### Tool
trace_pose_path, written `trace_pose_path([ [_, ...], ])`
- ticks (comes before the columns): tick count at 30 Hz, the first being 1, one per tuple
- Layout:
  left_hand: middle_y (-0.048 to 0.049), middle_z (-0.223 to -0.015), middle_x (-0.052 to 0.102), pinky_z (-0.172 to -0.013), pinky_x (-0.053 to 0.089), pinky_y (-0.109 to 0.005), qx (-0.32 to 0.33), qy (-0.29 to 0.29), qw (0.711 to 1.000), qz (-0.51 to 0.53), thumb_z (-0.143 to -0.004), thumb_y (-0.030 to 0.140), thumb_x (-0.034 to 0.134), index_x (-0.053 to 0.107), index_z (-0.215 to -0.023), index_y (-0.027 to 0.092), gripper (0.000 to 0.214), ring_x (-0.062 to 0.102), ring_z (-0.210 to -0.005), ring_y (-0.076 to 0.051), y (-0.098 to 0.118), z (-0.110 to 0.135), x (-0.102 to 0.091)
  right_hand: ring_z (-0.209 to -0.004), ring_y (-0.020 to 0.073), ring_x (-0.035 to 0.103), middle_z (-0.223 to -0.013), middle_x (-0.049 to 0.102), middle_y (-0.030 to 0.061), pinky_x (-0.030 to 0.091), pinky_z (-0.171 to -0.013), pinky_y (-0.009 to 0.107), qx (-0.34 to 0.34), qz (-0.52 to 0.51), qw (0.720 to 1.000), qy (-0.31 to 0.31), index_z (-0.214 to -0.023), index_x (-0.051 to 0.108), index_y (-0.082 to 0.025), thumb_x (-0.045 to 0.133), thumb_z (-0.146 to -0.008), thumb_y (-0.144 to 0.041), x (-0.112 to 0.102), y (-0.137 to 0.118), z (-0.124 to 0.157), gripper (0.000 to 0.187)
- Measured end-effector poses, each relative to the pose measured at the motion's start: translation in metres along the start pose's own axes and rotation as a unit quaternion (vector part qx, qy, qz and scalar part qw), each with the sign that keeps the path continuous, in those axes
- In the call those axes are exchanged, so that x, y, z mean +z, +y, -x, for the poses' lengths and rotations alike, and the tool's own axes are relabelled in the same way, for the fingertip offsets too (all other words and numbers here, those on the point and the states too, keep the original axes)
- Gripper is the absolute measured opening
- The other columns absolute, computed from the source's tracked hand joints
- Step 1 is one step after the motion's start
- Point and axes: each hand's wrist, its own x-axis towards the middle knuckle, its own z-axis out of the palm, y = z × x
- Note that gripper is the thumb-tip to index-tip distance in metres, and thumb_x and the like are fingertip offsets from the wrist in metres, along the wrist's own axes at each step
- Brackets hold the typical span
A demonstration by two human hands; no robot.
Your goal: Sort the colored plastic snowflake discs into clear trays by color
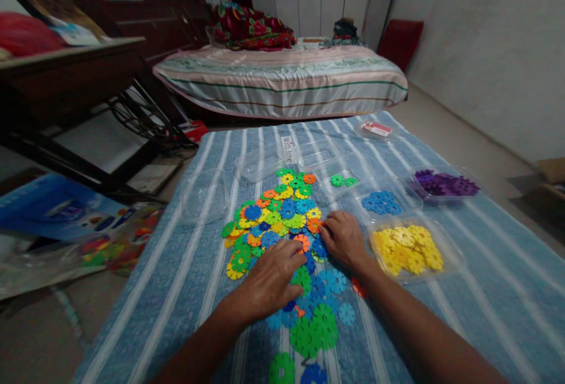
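A loose pile of plastic snowflake building discs (273,219) in green, yellow, orange and blue lies before me on a striped cloth. Over its near side rests my left hand (271,275), its thumb apart from the fingers; the fingertips reach an orange disc (302,241). At the pile's right edge my right hand (344,238) has its fingers curled in, the tips at the rim of another orange disc (313,225). Larger green discs (309,334) and light blue discs (333,281) lie nearer to me, between my forearms.
To the right stand clear tubs with yellow discs (406,249), blue discs (382,202) and purple discs (445,184). Another clear tub holds two green discs (336,180). Clear containers (260,163) lie beyond the pile. A bed (282,81) is behind the table.
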Motion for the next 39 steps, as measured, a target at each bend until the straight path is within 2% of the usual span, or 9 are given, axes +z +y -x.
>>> trace_pose_path([
  [4,-0.0117,-0.148,0.048,-0.112,0.037,-0.052,-0.002,0.001,0.999,-0.039,-0.078,0.021,0.071,0.062,-0.122,0.021,0.046,0.045,-0.132,-0.032,-0.002,0.002,0.009,-0.089,0.0217,0.056,-0.091,0.066,0.0076,0.040,-0.082,0.035,-0.002,0.001,1.000,0.001,-0.080,0.068,-0.020,0.058,-0.094,-0.027,-0.001,0.000,0.000,0.019],
  [15,-0.0121,-0.151,0.045,-0.115,0.036,-0.055,-0.008,-0.009,0.999,-0.044,-0.081,0.023,0.069,0.063,-0.121,0.021,0.041,0.042,-0.137,-0.034,-0.003,-0.002,0.007,-0.090,0.0217,0.056,-0.091,0.066,0.0076,0.040,-0.081,0.035,0.003,0.004,1.000,0.000,-0.079,0.069,-0.021,0.057,-0.094,-0.028,-0.003,-0.002,-0.001,0.021],
  [21,-0.0140,-0.151,0.047,-0.119,0.032,-0.054,0.017,0.027,0.999,-0.016,-0.082,0.025,0.067,0.059,-0.124,0.019,0.043,0.040,-0.141,-0.033,-0.013,0.004,0.014,-0.091,0.0220,0.055,-0.090,0.065,0.0075,0.040,-0.082,0.036,0.000,0.005,1.000,-0.001,-0.079,0.068,-0.021,0.056,-0.095,-0.028,-0.003,-0.002,-0.002,0.021],
  [25,-0.0132,-0.145,0.054,-0.117,0.037,-0.051,0.025,0.074,0.996,0.045,-0.082,0.030,0.066,0.058,-0.125,0.021,0.045,0.046,-0.137,-0.030,-0.014,0.004,0.011,-0.090,0.0217,0.055,-0.090,0.064,0.0071,0.040,-0.082,0.035,0.002,0.005,1.000,-0.002,-0.079,0.068,-0.021,0.056,-0.095,-0.028,0.000,-0.001,-0.001,0.021],
  [29,-0.0080,-0.127,0.066,-0.106,0.048,-0.041,-0.029,0.109,0.981,0.160,-0.076,0.030,0.070,0.064,-0.111,0.021,0.037,0.060,-0.118,-0.025,0.001,-0.009,-0.004,-0.092,0.0217,0.055,-0.091,0.064,0.0071,0.039,-0.083,0.035,0.002,0.000,1.000,0.000,-0.080,0.067,-0.021,0.056,-0.095,-0.028,0.004,0.001,-0.001,0.020],
  [31,-0.0036,-0.108,0.071,-0.093,0.053,-0.035,-0.064,0.128,0.966,0.215,-0.074,0.031,0.070,0.066,-0.103,0.021,0.030,0.065,-0.099,-0.021,0.008,-0.019,-0.012,-0.093,0.0220,0.055,-0.091,0.064,0.0072,0.039,-0.084,0.035,0.002,0.000,1.000,0.003,-0.079,0.067,-0.021,0.057,-0.095,-0.028,0.005,0.001,-0.001,0.020],
  [33,0.0002,-0.088,0.069,-0.078,0.054,-0.029,-0.095,0.152,0.953,0.245,-0.074,0.033,0.069,0.066,-0.098,0.020,0.028,0.064,-0.081,-0.017,0.012,-0.031,-0.018,-0.092,0.0218,0.055,-0.091,0.064,0.0071,0.039,-0.084,0.035,0.002,0.001,1.000,0.004,-0.079,0.067,-0.021,0.057,-0.095,-0.028,0.006,0.000,-0.001,0.020],
  [36,0.0045,-0.066,0.059,-0.060,0.047,-0.025,-0.126,0.176,0.947,0.238,-0.074,0.037,0.069,0.066,-0.096,0.019,0.029,0.056,-0.062,-0.014,0.011,-0.051,-0.026,-0.091,0.0214,0.054,-0.090,0.064,0.0067,0.039,-0.082,0.035,0.003,0.003,1.000,0.005,-0.079,0.066,-0.021,0.056,-0.095,-0.028,0.005,-0.002,-0.001,0.020],
  [39,0.0044,-0.064,0.059,-0.060,0.046,-0.025,-0.123,0.216,0.951,0.185,-0.075,0.035,0.067,0.067,-0.094,0.019,0.025,0.055,-0.060,-0.014,0.008,-0.079,-0.038,-0.090,0.0214,0.054,-0.090,0.063,0.0065,0.039,-0.082,0.035,0.005,0.003,1.000,0.008,-0.080,0.066,-0.021,0.055,-0.096,-0.028,0.004,-0.003,-0.002,0.021],
])
